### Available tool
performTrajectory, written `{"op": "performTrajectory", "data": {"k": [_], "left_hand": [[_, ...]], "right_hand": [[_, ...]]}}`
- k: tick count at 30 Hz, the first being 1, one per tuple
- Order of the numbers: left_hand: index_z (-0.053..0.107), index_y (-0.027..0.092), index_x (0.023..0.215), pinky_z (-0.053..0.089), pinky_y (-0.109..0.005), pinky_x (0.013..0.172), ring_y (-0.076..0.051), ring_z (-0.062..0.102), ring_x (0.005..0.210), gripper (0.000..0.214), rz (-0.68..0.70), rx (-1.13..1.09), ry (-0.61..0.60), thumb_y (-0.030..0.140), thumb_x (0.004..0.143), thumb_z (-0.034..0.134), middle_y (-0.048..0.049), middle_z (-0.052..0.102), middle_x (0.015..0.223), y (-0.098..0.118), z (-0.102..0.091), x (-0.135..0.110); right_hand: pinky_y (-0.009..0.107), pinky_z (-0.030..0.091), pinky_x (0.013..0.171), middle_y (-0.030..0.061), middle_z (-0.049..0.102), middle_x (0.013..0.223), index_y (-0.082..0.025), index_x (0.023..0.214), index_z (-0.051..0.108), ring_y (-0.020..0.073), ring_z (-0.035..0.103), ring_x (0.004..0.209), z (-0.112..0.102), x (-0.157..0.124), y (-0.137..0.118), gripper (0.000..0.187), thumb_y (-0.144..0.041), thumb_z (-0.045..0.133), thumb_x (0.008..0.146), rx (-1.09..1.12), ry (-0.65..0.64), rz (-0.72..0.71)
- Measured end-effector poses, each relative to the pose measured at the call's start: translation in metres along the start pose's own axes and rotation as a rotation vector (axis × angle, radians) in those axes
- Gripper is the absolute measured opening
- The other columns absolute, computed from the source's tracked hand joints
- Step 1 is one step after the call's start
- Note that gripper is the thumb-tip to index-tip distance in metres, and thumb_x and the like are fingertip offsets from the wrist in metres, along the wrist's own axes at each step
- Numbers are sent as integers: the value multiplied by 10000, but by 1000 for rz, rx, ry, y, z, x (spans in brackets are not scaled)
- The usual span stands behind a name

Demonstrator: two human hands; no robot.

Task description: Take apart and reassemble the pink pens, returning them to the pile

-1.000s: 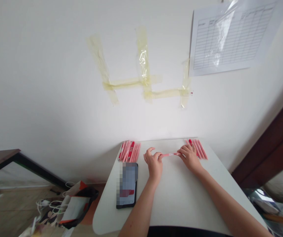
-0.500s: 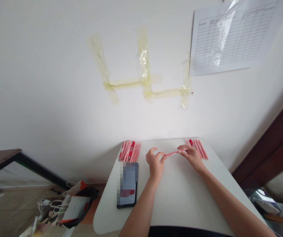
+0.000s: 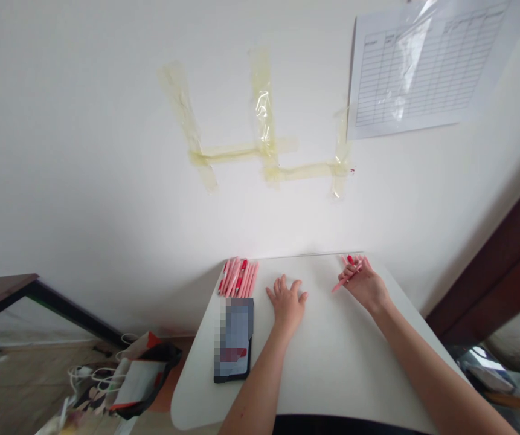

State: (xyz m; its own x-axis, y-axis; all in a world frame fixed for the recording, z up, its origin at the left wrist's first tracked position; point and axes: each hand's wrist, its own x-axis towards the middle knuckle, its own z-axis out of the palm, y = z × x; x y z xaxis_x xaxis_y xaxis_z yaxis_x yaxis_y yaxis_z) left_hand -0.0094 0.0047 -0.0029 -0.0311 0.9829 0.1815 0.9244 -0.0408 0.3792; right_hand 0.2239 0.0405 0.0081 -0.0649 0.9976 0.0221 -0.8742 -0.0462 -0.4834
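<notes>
A pink pen [image 3: 342, 283] is gripped in my right hand [image 3: 368, 291], its tip pointing down and left. Behind that hand, at the far right of the table, lie several pink pens [image 3: 366, 263] and a red one [image 3: 349, 260], partly hidden by the hand. My left hand [image 3: 287, 302] rests palm down near the table's middle with its fingers spread, holding nothing. To its left sits a bunch of several pink and red pens [image 3: 240, 279] at the back left corner.
A phone [image 3: 236, 338] with a blurred screen lies on the white table [image 3: 332, 374] left of my left forearm. Bags [image 3: 139, 374] stand on the floor at left. Yellowed tape [image 3: 266, 115] and a printed sheet [image 3: 418, 72] are on the wall.
The left hand has let go of the pen, and its fingers have spread. My right hand has carried the pen rightward and turned it, coming in front of the right-hand pens.
</notes>
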Motion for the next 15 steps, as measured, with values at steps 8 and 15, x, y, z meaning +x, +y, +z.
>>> {"op": "performTrajectory", "data": {"k": [8,15], "left_hand": [[597,336,1336,177,-701,1206,-348,304,1491,408,39,49,-33,406,939,532,-107,399,1590,-1,-1,-1],[613,325,1318,238,-710,1177,-361,361,1444,402,93,60,22,400,929,540,-122,460,1539,-4,3,0]], "right_hand": [[343,459,595,-28,451,659,-252,723,466,149,442,586,-4,2,-4,328,-499,562,916,-81,-27,50],[379,422,587,-27,356,615,-259,667,357,170,376,562,-3,1,-4,335,-466,554,843,-334,-39,-77]]}}
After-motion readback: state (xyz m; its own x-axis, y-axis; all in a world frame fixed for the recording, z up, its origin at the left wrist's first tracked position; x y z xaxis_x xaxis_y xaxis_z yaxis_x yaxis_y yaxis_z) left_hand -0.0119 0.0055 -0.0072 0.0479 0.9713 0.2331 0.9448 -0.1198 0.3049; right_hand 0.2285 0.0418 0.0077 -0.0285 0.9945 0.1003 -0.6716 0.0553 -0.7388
